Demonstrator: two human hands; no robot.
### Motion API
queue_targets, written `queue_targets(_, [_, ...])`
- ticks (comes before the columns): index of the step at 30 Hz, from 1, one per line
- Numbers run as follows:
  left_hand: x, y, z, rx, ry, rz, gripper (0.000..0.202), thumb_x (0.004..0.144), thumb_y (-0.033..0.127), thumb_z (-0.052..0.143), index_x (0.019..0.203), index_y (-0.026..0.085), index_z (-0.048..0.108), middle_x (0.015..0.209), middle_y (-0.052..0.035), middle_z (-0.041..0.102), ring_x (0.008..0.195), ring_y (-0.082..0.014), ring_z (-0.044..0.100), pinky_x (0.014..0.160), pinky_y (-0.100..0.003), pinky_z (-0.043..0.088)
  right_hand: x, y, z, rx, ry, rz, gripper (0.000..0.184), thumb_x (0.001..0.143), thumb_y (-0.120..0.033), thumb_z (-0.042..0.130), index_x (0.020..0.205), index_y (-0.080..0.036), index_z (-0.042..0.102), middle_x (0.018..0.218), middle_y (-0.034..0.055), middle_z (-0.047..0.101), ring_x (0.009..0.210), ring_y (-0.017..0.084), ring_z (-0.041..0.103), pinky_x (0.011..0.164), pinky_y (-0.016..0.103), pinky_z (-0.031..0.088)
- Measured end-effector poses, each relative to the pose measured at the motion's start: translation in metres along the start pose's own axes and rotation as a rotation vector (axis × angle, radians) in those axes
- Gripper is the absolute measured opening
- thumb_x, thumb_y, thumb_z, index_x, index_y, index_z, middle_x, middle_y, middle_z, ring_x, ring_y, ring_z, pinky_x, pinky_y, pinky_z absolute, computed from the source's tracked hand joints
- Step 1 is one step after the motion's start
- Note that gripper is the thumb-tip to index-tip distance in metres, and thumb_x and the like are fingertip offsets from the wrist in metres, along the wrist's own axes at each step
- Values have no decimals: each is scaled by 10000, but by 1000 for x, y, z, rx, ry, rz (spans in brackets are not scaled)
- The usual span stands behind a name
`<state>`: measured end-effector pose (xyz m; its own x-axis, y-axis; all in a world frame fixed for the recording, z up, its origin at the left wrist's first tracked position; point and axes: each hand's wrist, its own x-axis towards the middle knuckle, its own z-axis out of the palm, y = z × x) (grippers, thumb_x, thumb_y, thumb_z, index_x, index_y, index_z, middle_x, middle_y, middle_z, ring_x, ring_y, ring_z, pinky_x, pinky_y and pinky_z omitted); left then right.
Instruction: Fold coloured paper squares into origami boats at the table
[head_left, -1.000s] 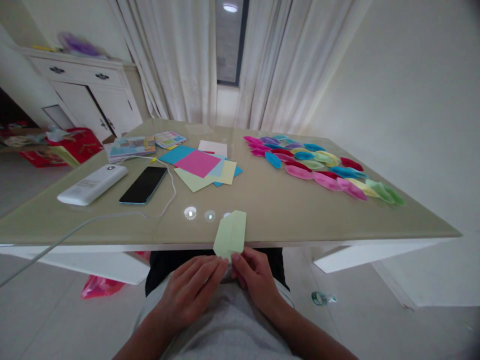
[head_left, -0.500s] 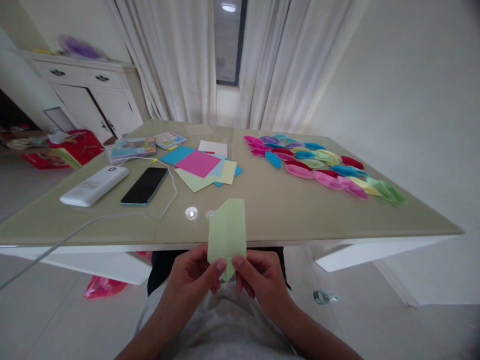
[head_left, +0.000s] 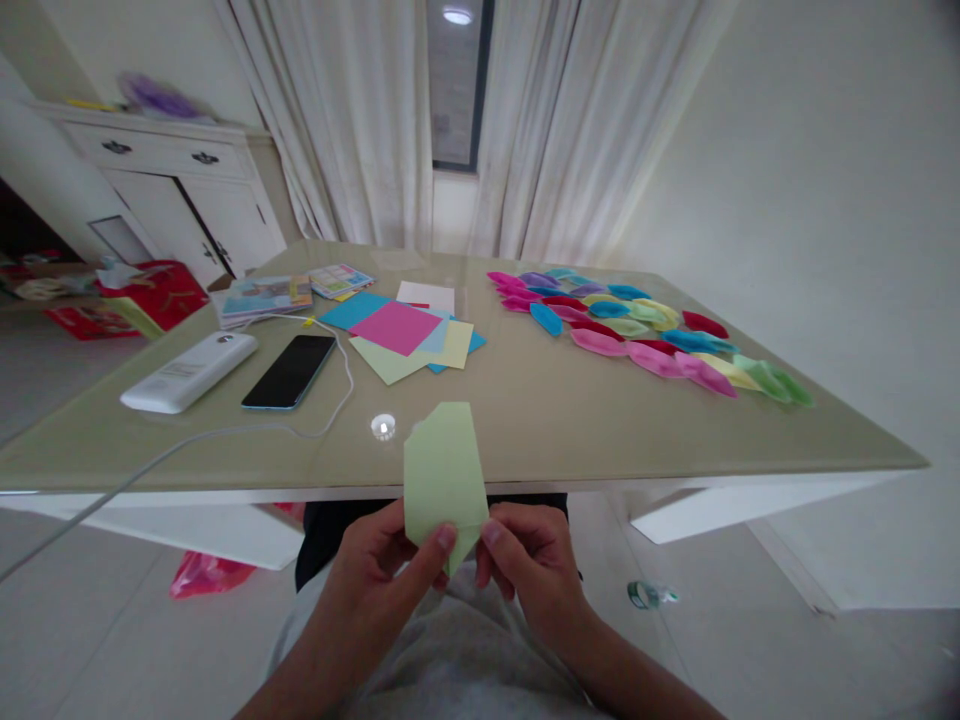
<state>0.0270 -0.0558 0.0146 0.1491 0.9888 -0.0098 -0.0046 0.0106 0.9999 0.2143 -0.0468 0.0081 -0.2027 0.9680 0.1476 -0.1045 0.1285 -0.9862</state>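
A folded light green paper (head_left: 444,468) stands upright just in front of the table's near edge, above my lap. My left hand (head_left: 390,560) pinches its lower left part between thumb and fingers. My right hand (head_left: 525,560) pinches its lower right corner. Both hands are closed on the paper. The top of the paper is folded to a blunt point. A loose stack of coloured paper squares (head_left: 405,335) lies on the table beyond it, pink on top.
Several folded paper boats (head_left: 637,330) in many colours lie in rows on the right of the glass-topped table (head_left: 570,420). A black phone (head_left: 289,370), a white power bank (head_left: 187,370) with a cable (head_left: 225,432) and booklets (head_left: 262,295) lie at the left. A white cabinet (head_left: 172,190) stands behind.
The green paper has come off the table edge, risen between my hands and turned to face me. My left hand has gone from lying flat to pinching it.
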Motion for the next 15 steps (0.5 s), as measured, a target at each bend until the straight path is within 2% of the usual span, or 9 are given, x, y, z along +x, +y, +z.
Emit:
queue_targets(3, [1, -2, 1, 22, -5, 21, 263, 951, 445, 754, 892, 193, 802, 752, -15, 757, 619, -138, 675, 572, -198, 567, 0, 1, 1, -6, 11, -34, 495, 1023, -449, 655, 614, -169, 662, 515, -16, 564, 439, 71, 395, 435, 202, 292])
queue_targets(7, [2, 0, -1, 37, 35, 50, 266, 957, 422, 751, 820, 195, 768, 668, 16, 697, 585, -113, 638, 548, -165, 521, -4, 7, -2, 29, 152, -172, 96, 976, -304, 729, 958, -223, 679, 724, -31, 617, 555, 92, 502, 519, 202, 415])
queue_targets(8, [1, 0, -2, 39, 34, 57, 269, 958, 420, 750, 810, 195, 759, 657, 20, 685, 585, -110, 629, 549, -162, 515, -4, 7, -5, 2, 154, -223, 116, 960, -262, 742, 1047, -243, 668, 798, -22, 635, 605, 101, 540, 545, 205, 442])
queue_targets(11, [1, 2, -6, 41, -12, 70, 282, 959, 422, 751, 794, 195, 741, 664, 21, 677, 595, -107, 613, 555, -162, 503, -4, 3, -13, -160, 2, -317, 241, 941, -170, 741, 1152, -268, 680, 903, 2, 666, 659, 111, 590, 569, 212, 469])
queue_targets(15, [1, 3, -9, 61, -67, 58, 278, 973, 429, 734, 834, 190, 760, 695, 11, 678, 610, -109, 595, 564, -170, 503, 1, -11, -21, -319, -93, -322, 110, 929, -166, 759, 1008, -228, 712, 832, -3, 663, 630, 108, 592, 574, 220, 470])
